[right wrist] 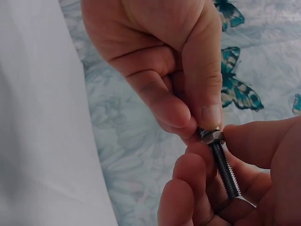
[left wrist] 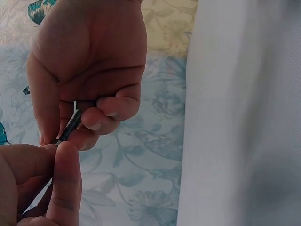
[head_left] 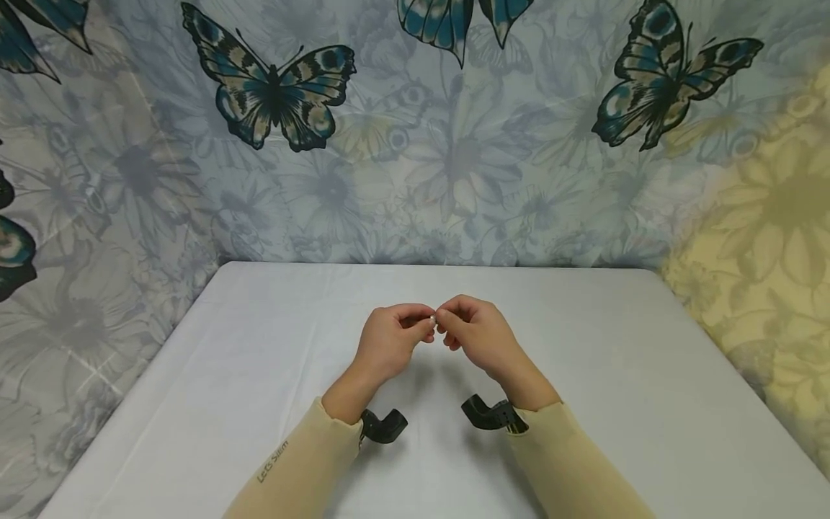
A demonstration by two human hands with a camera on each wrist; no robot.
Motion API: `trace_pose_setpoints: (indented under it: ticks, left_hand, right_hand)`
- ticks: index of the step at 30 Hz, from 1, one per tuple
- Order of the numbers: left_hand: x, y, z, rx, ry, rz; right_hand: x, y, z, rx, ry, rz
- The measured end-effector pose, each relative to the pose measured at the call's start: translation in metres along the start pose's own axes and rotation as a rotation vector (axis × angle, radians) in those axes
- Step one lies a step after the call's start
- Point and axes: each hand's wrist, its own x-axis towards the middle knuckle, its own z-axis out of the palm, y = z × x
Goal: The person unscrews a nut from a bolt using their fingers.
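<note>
A metal bolt [right wrist: 225, 172] with a threaded shaft is held between both hands, a shiny hex piece [right wrist: 211, 137] near one end of it. My left hand [head_left: 392, 337] pinches the hex end between thumb and fingertips. From the other side, my right hand [head_left: 480, 335] pinches at the hex piece with its thumb and index finger. The free shaft points into the right palm, its other fingers loosely curled alongside. In the left wrist view the threaded bolt [left wrist: 70, 126] shows below the right fingers. Fingertips hide the hex end there.
Both hands are raised over a white-covered table [head_left: 227, 382]. Black wrist cameras [head_left: 384, 427] stick inward from the beige sleeves [head_left: 298, 461]. Behind the table hangs a floral cloth with butterflies [head_left: 275, 101], yellowish at the right.
</note>
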Motion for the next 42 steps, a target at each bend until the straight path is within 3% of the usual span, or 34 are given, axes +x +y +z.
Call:
trace_pose_setpoints:
  ticks: [6, 11, 25, 42]
  left_hand:
    - [0.004, 0.004, -0.003, -0.021, 0.008, 0.003]
    - [0.006, 0.007, -0.004, -0.006, 0.009, 0.008]
    - [0.002, 0.007, -0.002, -0.037, 0.004, -0.031]
    - [0.0, 0.004, -0.002, -0.089, 0.012, -0.028]
  right_hand:
    - [0.004, -0.009, -0.001, -0.015, 0.009, -0.009]
    - [0.005, -0.013, -0.001, 0.045, 0.001, 0.025]
    - [0.001, -0.011, -0.002, 0.021, 0.009, 0.036]
    - [-0.003, -0.009, -0.001, 0.023, 0.055, 0.022]
